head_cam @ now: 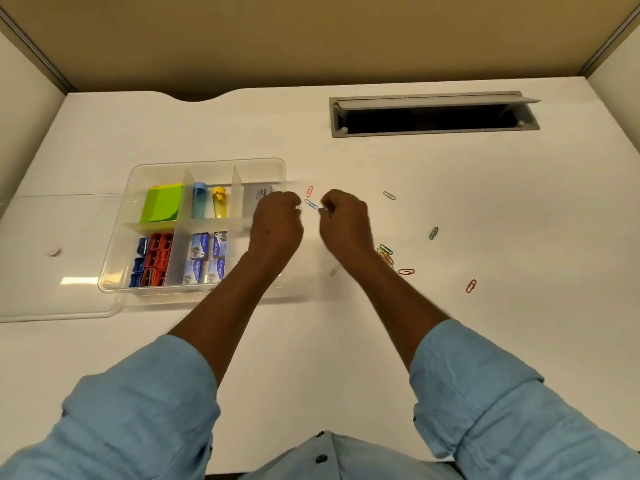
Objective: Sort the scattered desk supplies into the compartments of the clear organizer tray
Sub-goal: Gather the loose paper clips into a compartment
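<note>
Step in hand: gathering loose paper clips [385,252] from the desk [519,202]; judged to be the last sort, since the other supplies already sit in the tray [114,237].
Left hand [277,216]: fingers curled, tips appear to pinch a small clip; too small to be sure. It hovers at the tray's right edge.
Right hand [343,216]: fingers curled, tips likewise appear to pinch a pale clip. It is just beside the left hand, apart from it.
Between the hands: a blue clip [310,204] flat on the desk; a red clip [309,191] just behind it.
Other clips: a small heap beside the right wrist; singles well out to the right, green [433,233], red [471,285], grey [389,195].
Tray contents: green notes [162,202], two tubes [199,204], sharpeners [156,259], staple boxes [206,258], and a card box [258,199] back right.
Front right compartment: hidden by the left forearm; cannot tell what it holds.
Next move calls for: a fine fingertip pinch on the flat wire clips, then a short carry left over the tray wall into one compartment.
Risk, judged: thin clips slip or tangle in the heap.
</note>
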The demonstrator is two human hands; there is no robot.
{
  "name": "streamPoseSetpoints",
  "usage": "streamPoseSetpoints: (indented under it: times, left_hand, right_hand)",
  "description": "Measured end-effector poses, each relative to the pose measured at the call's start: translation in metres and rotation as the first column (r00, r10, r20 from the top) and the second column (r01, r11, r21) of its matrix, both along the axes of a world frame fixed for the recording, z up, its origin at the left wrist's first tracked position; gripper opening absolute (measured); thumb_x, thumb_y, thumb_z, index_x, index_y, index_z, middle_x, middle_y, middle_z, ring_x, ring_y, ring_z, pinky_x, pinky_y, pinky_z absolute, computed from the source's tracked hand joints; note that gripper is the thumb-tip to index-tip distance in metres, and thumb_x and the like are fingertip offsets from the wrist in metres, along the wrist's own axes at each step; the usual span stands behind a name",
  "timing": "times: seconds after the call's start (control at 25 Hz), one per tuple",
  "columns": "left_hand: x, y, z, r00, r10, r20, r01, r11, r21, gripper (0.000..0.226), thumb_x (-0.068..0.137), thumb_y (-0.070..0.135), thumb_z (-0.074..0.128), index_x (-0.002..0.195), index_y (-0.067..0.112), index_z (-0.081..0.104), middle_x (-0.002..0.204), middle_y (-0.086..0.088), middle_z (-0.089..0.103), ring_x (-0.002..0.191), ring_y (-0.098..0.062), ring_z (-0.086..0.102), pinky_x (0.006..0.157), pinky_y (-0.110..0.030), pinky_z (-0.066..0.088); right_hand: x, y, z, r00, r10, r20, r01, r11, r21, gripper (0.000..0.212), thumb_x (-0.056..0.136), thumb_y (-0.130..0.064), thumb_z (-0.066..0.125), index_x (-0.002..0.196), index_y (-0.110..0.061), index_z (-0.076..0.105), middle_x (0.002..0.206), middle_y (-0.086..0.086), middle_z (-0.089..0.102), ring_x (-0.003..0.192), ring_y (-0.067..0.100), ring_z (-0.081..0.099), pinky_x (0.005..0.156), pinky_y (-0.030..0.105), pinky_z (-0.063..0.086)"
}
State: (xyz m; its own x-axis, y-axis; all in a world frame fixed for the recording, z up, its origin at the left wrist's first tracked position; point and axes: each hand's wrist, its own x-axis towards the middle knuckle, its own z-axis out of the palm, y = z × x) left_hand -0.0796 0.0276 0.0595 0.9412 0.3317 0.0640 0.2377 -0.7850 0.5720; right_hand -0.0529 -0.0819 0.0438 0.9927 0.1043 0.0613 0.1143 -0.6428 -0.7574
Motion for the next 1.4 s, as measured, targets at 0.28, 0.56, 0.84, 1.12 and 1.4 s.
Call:
streamPoseSetpoints:
  times: [0.28,0.56,0.84,1.12,1.4]
  left_hand:
    - [0.05,-0.068,-0.053,0.871,-0.065,-0.487,0.134,0.985,0.108,0.076,0.095,0.042,0.046,0.149,0.011,0.003,0.151,-0.031,0.012,0.14,-0.05,0.01,0.116,-0.053,0.014]
    - [0.052,-0.083,-0.1,0.898,0.193,-0.395,-0.13,0.975,0.18,0.084,0.09,0.063,0.031,0.148,0.023,-0.014,0.149,-0.036,-0.015,0.139,-0.051,-0.017,0.114,-0.059,-0.008]
    - [0.08,-0.084,-0.103,0.947,0.114,-0.301,-0.076,0.988,0.135,0.075,0.098,0.049,0.027,0.148,0.005,-0.006,0.155,-0.028,-0.002,0.143,-0.045,-0.008,0.119,-0.05,-0.003]
    - [0.083,-0.076,-0.109,0.96,0.049,-0.275,0.021,0.969,0.246,0.062,0.1,0.038,0.025,0.15,0.012,-0.001,0.157,-0.02,0.001,0.146,-0.037,-0.002,0.119,-0.052,0.001]
    - [0.076,-0.066,-0.103,0.938,-0.093,-0.334,0.18,0.953,0.242,0.054,0.101,0.033,0.023,0.15,0.012,0.011,0.159,-0.015,0.003,0.146,-0.037,-0.003,0.119,-0.049,-0.001]
  right_hand:
    - [0.054,-0.081,-0.044,0.983,-0.023,-0.184,-0.04,0.942,-0.333,0.051,0.099,-0.029,0.044,0.143,-0.007,0.032,0.155,0.018,0.018,0.142,0.032,0.024,0.113,0.039,0.029]
    - [0.083,-0.089,-0.072,0.995,0.027,-0.095,-0.063,0.914,-0.401,0.055,0.099,-0.035,0.04,0.146,-0.01,0.026,0.155,0.019,0.013,0.141,0.034,0.023,0.114,0.04,0.029]
    - [0.067,-0.079,-0.093,0.989,0.107,-0.101,-0.139,0.899,-0.414,0.05,0.102,-0.032,0.028,0.148,-0.012,0.025,0.157,0.018,0.014,0.147,0.031,0.006,0.119,0.037,0.01]
    - [0.016,-0.099,-0.1,0.925,0.372,-0.078,-0.358,0.785,-0.506,0.047,0.103,-0.027,0.028,0.147,-0.012,0.028,0.158,0.012,0.016,0.148,0.027,0.008,0.119,0.037,0.002]
    - [0.0,-0.151,-0.086,0.962,0.243,0.121,-0.153,0.853,-0.5,0.029,0.09,-0.006,0.057,0.117,0.001,0.062,0.12,0.023,0.061,0.121,0.041,0.052,0.112,0.054,0.028]
